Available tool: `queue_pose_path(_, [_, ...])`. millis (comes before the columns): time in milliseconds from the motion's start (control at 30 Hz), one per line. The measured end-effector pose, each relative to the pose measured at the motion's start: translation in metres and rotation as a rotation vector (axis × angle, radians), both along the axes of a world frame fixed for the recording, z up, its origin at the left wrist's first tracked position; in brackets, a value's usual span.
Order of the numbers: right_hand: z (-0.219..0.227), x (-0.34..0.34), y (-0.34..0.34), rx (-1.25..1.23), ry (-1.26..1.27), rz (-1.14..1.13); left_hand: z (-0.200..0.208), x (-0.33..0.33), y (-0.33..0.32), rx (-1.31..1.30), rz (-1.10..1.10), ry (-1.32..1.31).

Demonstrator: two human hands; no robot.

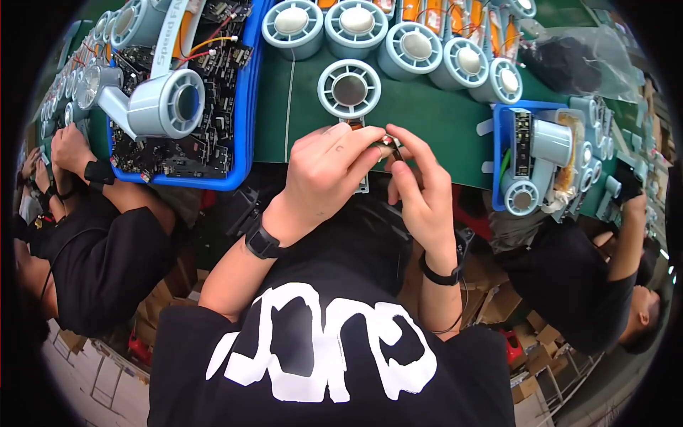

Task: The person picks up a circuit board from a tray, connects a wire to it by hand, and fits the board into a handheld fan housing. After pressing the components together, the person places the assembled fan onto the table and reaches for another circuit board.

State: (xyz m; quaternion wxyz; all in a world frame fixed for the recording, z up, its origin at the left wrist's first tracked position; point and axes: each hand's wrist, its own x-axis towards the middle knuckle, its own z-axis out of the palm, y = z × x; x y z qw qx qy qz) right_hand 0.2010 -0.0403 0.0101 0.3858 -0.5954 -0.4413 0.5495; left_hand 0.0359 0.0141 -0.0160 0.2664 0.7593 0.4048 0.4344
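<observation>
A light-blue handheld fan housing [349, 88] lies in front of me on the green table, its round grille end away from me. Its handle runs toward me beneath my hands and is mostly hidden. Over the handle, my left hand [324, 167] is closed with thumb and fingers pinched. My right hand [424, 186] meets it at the fingertips, also pinching. Between them shows a small dark circuit board [397, 151], held by my right fingers, with a tiny white and red piece [386, 140] at its end. What my left fingertips grip is covered.
A blue bin [245, 135] of black circuit boards stands at left, a fan housing resting on it. Several fan housings [356, 25] with orange batteries line the far side. At right are a smaller blue bin [498, 153] and a clear plastic bag [605, 60]. People work on both sides.
</observation>
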Motion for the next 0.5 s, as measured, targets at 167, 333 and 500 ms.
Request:
queue_pose_path(167, [-0.01,0.006,0.0,0.099,-0.041,0.03,0.004,-0.006,0.001,-0.036,-0.044,0.06])
queue_pose_path(333, [-0.015,0.006,0.005,0.175,-0.054,0.043,0.004,-0.008,0.001,-0.052,-0.034,0.041])
queue_pose_path(500, [0.002,0.009,0.01,0.131,-0.172,0.075,0.006,-0.007,0.005,-0.091,-0.053,0.01])
